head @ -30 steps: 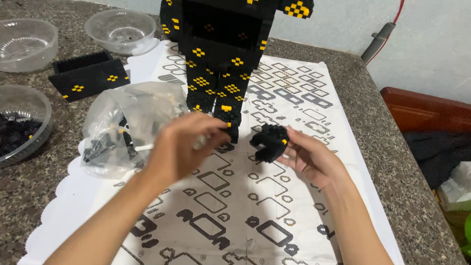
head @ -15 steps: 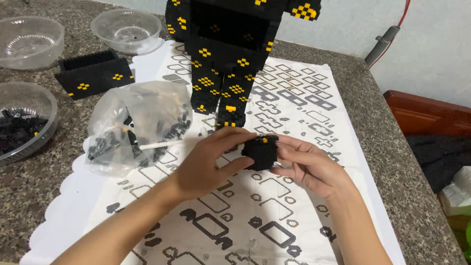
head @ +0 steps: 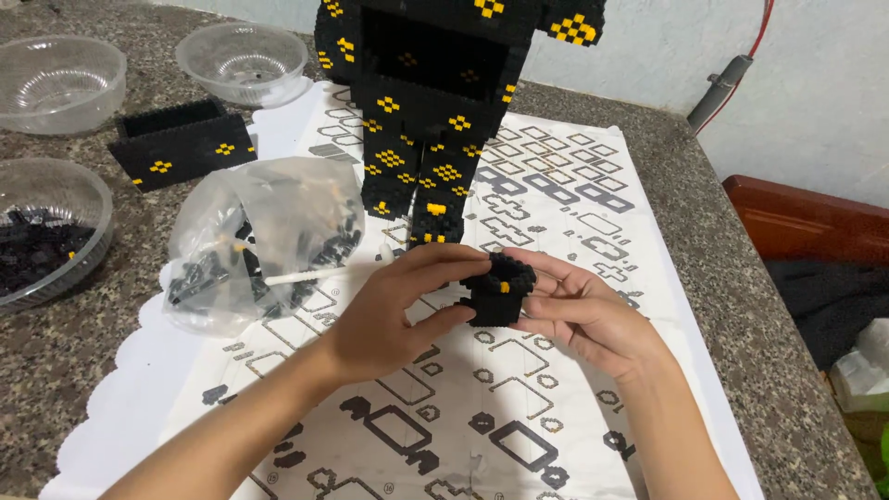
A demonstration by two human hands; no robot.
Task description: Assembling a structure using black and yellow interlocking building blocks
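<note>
Speckled granite countertop point(head: 741, 268), grey-brown, covered mid-frame by a white instruction sheet point(head: 556, 199) printed with brick outlines, scalloped white liner edge showing at 8 o'clock. Pale painted wall point(head: 815, 102) at 1 o'clock, with a red cable point(head: 761, 28) and a grey plug handle point(head: 718, 88) leaning against it. Dark red-brown furniture edge point(head: 806, 218) at 3 o'clock, off the counter.

At 12 o'clock: tall black-and-yellow brick figure point(head: 435, 102), upright on the sheet, legs ending just above the hands. At 10 o'clock: flat black brick panel point(head: 181, 148) with yellow dots, lying on the stone. Two clear plastic bowls point(head: 56, 79) at 10–11 o'clock, a third bowl point(head: 42, 231) at 9 o'clock holding dark pieces. Clear plastic bag point(head: 264, 241) of black bricks just left of centre, white stick-like piece poking out.

Small black brick sub-assembly point(head: 500, 289), one yellow stud visible, dead centre, held above the sheet between both hands. Left hand point(head: 389, 310) comes in from 7 o'clock, thumb and forefinger pinching the block's left side, fingertips touching top and lower edge. Right hand point(head: 579, 310) comes in from 5 o'clock, fingers curled round the block's right side and underside, pressing on it. Block sits at the fingertips of both, not in either palm, just below the figure's feet.
</note>
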